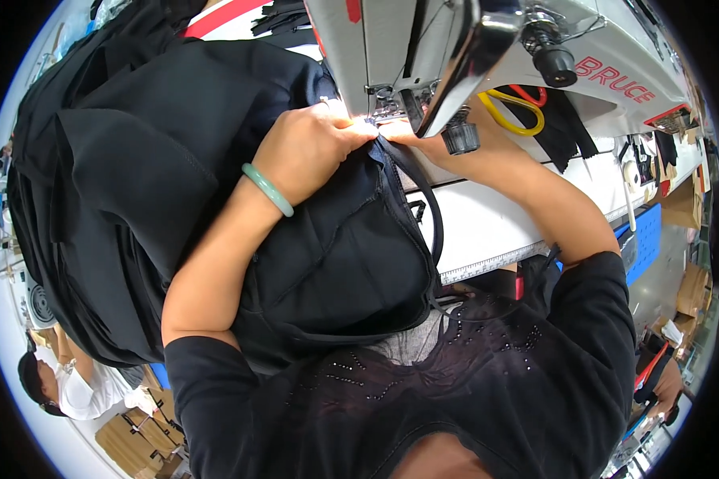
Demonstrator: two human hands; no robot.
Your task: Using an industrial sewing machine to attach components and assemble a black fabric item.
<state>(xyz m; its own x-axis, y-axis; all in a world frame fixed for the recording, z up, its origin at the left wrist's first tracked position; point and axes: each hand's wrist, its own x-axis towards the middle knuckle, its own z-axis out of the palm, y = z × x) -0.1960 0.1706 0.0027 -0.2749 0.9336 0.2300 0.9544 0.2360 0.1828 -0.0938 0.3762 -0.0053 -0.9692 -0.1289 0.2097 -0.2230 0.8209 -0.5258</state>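
Observation:
A large black fabric bag (351, 271) lies bunched over the left of the table and toward my body. Its edge, with a narrow black strip (423, 188) hanging from it, reaches the needle area of a white sewing machine (615, 72). My left hand (311, 144), a pale green bangle at its wrist, pinches that edge just left of and in front of the presser foot (387, 104). From the other side, my right hand (427, 148) holds the same edge, its fingertips meeting the left ones. A chrome lever and black knob partly cover the right hand.
Yellow-handled scissors (539, 124) and black fabric pieces (567, 132) lie under the machine arm. A measuring tape (487, 265) runs along the front edge of the white table (479, 227). One person (88, 383) is at the far left, another (663, 387) at the far right.

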